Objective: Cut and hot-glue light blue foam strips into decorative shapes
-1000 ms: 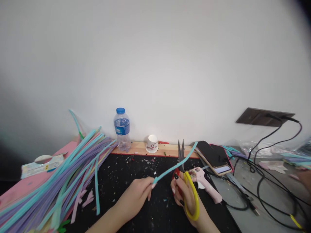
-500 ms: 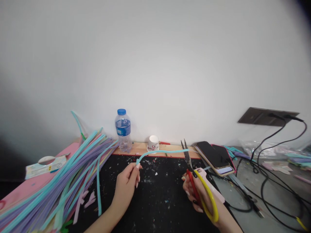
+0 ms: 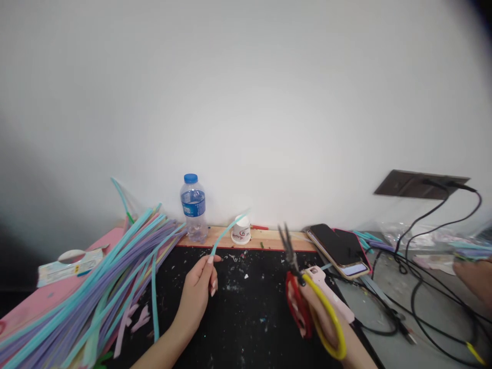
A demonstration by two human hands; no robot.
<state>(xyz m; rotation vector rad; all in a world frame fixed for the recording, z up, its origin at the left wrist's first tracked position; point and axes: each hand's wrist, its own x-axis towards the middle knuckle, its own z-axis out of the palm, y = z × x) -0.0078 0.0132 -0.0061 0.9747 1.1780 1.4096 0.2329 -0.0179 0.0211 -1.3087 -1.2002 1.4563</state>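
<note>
Pinched between thumb and fingers of my left hand (image 3: 200, 279) is a turquoise pipe cleaner (image 3: 225, 234), which rises to the right with a blurred tip in front of the paper cup (image 3: 241, 236). My right hand (image 3: 306, 297) is closed around scissors (image 3: 291, 251) with one red and one yellow handle. Their blades point up and stand slightly apart, with nothing between them, clear of the pipe cleaner. Beside my right wrist lies a pale pink phone-shaped case (image 3: 334, 294). Left of my left arm spreads a pile of turquoise, purple and pink pipe cleaners (image 3: 115, 277).
A water bottle (image 3: 193, 210) stands by the wall. Stacked phones (image 3: 338, 248) and black cables (image 3: 417, 287) lie on the right, below a socket plate (image 3: 407, 183). Another person's hand (image 3: 474, 277) shows at the right edge. Scraps dot the black mat (image 3: 246, 318).
The pipe cleaner's free end has swung up and left, away from the scissors. The scissors have shifted slightly left and their handles spread. Another person's hand has entered at the right edge.
</note>
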